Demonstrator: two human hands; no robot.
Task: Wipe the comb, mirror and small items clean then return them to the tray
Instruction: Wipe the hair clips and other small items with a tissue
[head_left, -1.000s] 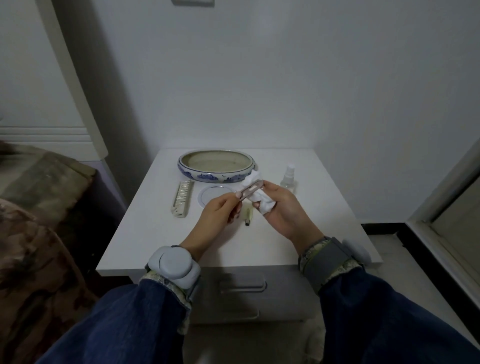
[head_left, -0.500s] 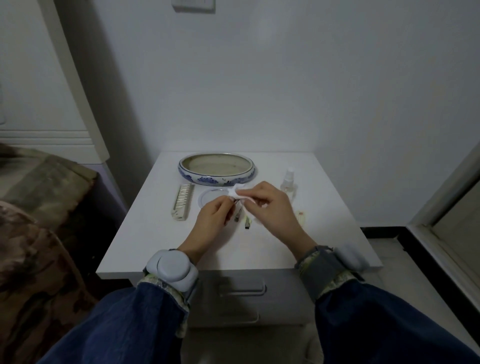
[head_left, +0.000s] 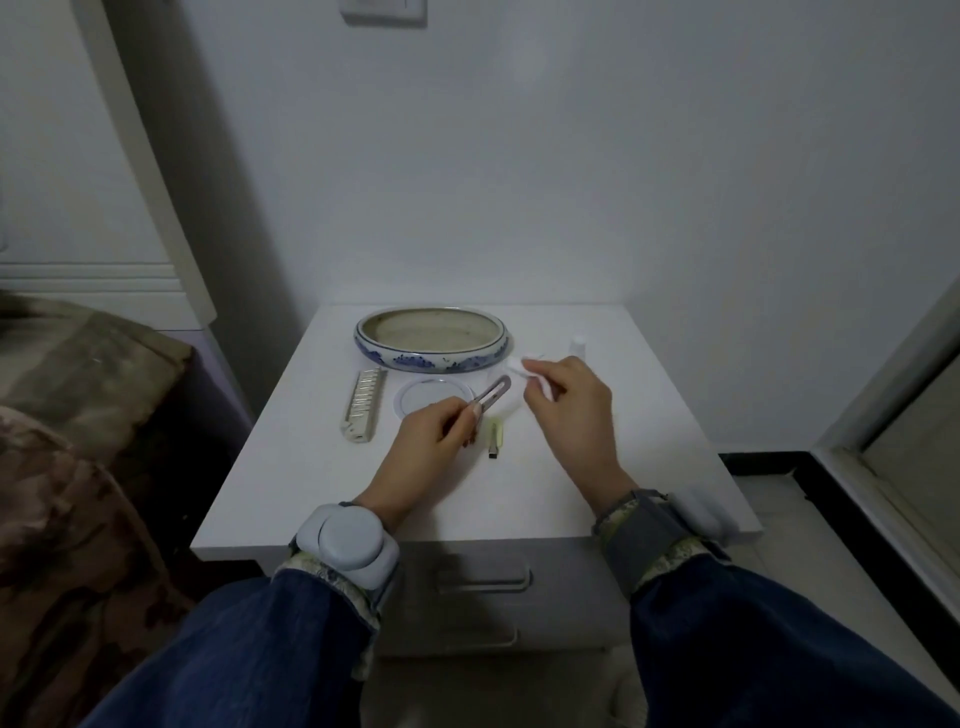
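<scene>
My left hand (head_left: 426, 441) pinches one end of a slim metal hair clip (head_left: 493, 394), which points up and to the right above the table. My right hand (head_left: 569, 410) holds a white wipe (head_left: 524, 368) just right of the clip's tip, slightly apart from it. A round mirror (head_left: 428, 397) lies flat under the clip. The pale comb (head_left: 363, 410) lies to the left of the mirror. A small dark-tipped item (head_left: 494, 441) lies between my hands. The blue-and-white oval tray (head_left: 431, 356) stands behind them with nothing visible inside.
All of this sits on a white bedside cabinet (head_left: 311, 483) with a drawer below. A small spray bottle (head_left: 577, 345) stands behind my right hand. A bed with a brown patterned cover (head_left: 78, 441) is at the left; the wall is close behind.
My hands have come apart: the right hand pulled the wipe off to the right, and the clip is now bare in my left hand.
</scene>
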